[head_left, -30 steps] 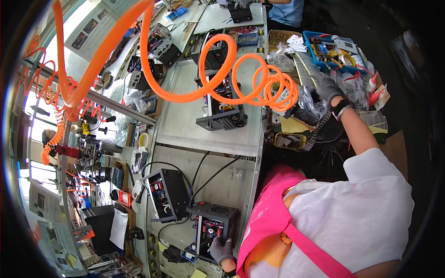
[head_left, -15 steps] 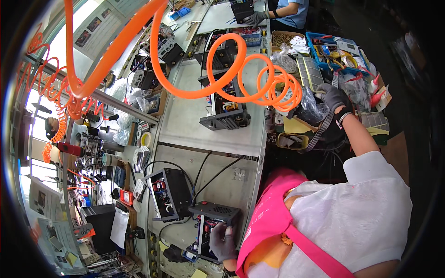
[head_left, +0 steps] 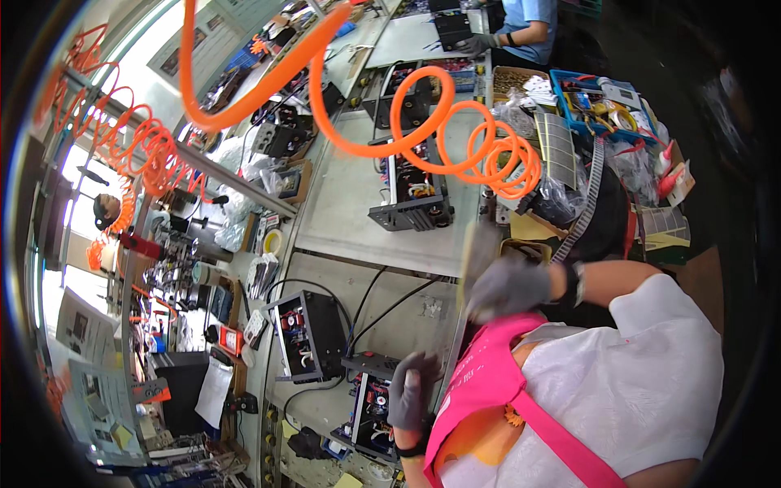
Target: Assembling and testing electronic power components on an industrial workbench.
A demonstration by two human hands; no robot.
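My left hand, in a grey glove, is beside an open black metal housing with circuit parts showing inside. Its fingers stretch upward, with nothing seen in them. My right hand, also gloved in grey, hovers by the bench's right edge near my pink apron. Its fingers are curled and smeared by motion. A thin, blurred beige strip rises from those fingers; its kind is unclear. A second open black housing, with red parts inside, sits farther left, and black cables run from the two.
An orange coiled hose hangs across the view. Another black unit lies farther up the bench. A blue bin of tools and tape stands at the upper right, beside label sheets. A co-worker's gloved hand works at the far end.
My right hand has come from the supplies by the blue bin toward the bench edge, with a blurred strip at its fingers. My left hand has lifted slightly and its fingers have straightened.
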